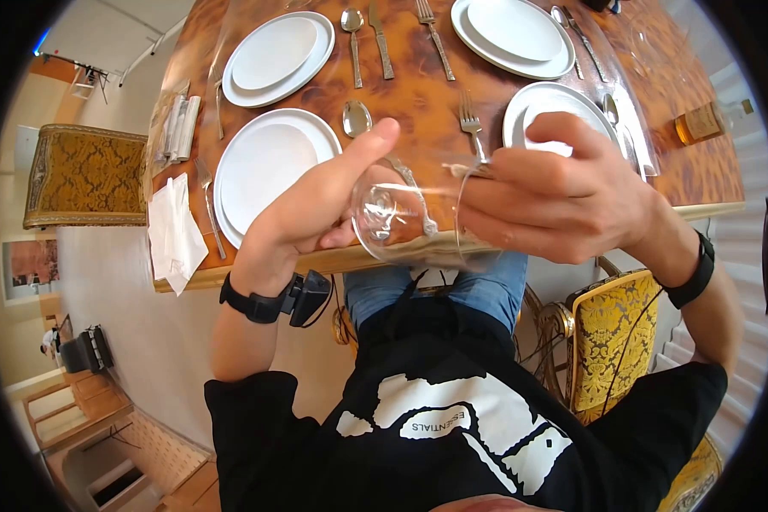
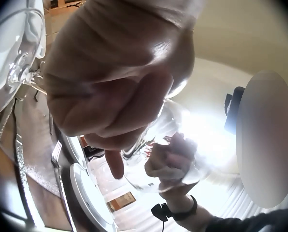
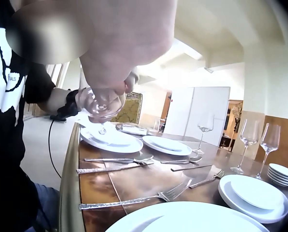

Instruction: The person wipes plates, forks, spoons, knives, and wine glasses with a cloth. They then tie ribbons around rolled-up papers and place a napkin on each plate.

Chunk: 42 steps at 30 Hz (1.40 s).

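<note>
A person seated at the near edge of the wooden worktop (image 1: 418,94) holds a clear wine glass (image 1: 410,224) on its side in the air, above their lap and just in front of the worktop's edge. The left hand (image 1: 316,205) supports the glass at its base end: the thumb sticks up, and the other fingers, mostly hidden behind the glass, curl against the foot and stem. The right hand (image 1: 555,200) wraps the bowl from the other end, its fingers clamped around the rim side of the glass. In the left wrist view the left hand (image 2: 119,82) fills the frame with the glass (image 2: 158,154) below it and the right hand (image 2: 170,162) seen through the bowl. The right wrist view shows the glass (image 3: 100,104) under the right hand (image 3: 119,48). On the worktop lie white dinner plates (image 1: 260,166) topped with smaller plates, forks (image 1: 471,124), spoons (image 1: 356,118) and knives (image 1: 381,38). A folded white napkin (image 1: 175,232) hangs over the left corner. Three upright wine glasses (image 3: 250,140) stand at the far end in the right wrist view. Gold-patterned chairs (image 1: 610,337) stand beside the worktop.
</note>
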Each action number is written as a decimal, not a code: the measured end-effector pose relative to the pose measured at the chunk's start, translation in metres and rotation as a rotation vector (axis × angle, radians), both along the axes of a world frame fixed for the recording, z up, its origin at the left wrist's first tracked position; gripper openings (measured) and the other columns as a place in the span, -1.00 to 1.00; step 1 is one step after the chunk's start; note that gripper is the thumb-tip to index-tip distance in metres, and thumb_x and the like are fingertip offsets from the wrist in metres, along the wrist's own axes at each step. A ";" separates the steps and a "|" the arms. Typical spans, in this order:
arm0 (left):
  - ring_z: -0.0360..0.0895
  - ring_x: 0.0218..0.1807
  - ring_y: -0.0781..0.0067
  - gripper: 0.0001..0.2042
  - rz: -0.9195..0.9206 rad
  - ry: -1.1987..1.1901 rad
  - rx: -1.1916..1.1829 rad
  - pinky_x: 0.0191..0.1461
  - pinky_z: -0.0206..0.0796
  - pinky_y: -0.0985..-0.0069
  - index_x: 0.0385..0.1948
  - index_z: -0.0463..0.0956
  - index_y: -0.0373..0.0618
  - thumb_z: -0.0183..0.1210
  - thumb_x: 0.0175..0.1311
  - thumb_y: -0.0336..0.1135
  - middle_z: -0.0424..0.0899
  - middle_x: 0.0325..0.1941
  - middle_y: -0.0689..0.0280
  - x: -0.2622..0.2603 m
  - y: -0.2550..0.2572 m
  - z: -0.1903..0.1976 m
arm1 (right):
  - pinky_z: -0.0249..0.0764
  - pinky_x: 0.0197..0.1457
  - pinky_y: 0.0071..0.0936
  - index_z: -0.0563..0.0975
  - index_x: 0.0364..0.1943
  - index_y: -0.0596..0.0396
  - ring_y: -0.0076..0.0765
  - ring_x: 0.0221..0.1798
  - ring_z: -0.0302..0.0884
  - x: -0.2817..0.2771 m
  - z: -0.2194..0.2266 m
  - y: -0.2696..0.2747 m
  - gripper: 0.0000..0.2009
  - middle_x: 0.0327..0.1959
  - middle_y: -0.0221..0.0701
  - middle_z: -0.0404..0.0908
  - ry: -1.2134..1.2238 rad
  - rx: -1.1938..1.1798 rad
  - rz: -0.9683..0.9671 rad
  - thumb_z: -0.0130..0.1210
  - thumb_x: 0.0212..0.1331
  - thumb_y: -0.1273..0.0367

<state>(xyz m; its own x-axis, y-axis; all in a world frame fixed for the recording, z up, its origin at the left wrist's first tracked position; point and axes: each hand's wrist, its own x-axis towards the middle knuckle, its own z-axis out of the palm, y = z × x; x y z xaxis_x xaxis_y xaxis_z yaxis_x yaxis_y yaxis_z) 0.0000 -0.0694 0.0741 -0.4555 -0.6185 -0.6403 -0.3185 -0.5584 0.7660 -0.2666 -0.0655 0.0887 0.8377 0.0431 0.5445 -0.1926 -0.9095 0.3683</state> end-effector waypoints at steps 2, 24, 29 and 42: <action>0.04 -0.85 0.71 -0.14 -0.047 0.045 0.047 -0.81 -0.16 0.73 -0.26 0.64 -0.38 -0.27 0.33 0.44 0.38 -0.76 0.40 0.002 -0.005 -0.008 | 0.34 -0.06 -0.29 0.66 -0.29 -0.12 -0.42 -0.04 0.42 0.003 0.003 -0.001 -0.71 -0.19 -0.67 0.64 -0.042 -0.099 -0.047 0.24 -0.24 0.33; 0.61 0.04 0.23 -0.23 0.250 0.679 -0.693 -0.05 0.51 0.45 0.42 0.00 -0.14 0.27 0.22 -0.28 0.49 0.06 0.21 -0.003 -0.068 -0.005 | 0.37 -0.75 -0.76 0.09 0.41 0.18 -0.64 -0.58 0.29 -0.050 0.025 0.000 -0.41 0.41 -0.03 0.13 -1.433 1.730 0.817 -0.11 0.27 0.61; 0.60 -0.13 0.42 -0.79 0.246 0.936 -0.350 -0.22 0.48 0.46 -0.15 0.49 0.00 0.28 0.28 -0.22 0.62 -0.17 0.31 -0.005 -0.166 0.038 | 0.45 0.24 -0.16 0.26 0.37 -0.01 -0.26 0.24 0.31 -0.107 -0.011 -0.004 -0.53 0.55 -0.07 -0.18 -1.179 1.495 0.595 -0.07 0.37 0.43; 0.52 -0.45 0.56 -0.61 0.638 0.658 -0.679 -0.44 0.36 0.59 0.01 0.33 -0.01 0.30 0.19 -0.41 0.56 -0.37 0.40 -0.039 -0.416 -0.059 | 0.32 0.39 -0.36 -0.05 0.48 0.05 -0.20 0.33 0.34 -0.232 -0.093 0.094 -0.38 0.40 -0.09 0.22 -1.829 1.201 -0.533 -0.12 0.41 0.28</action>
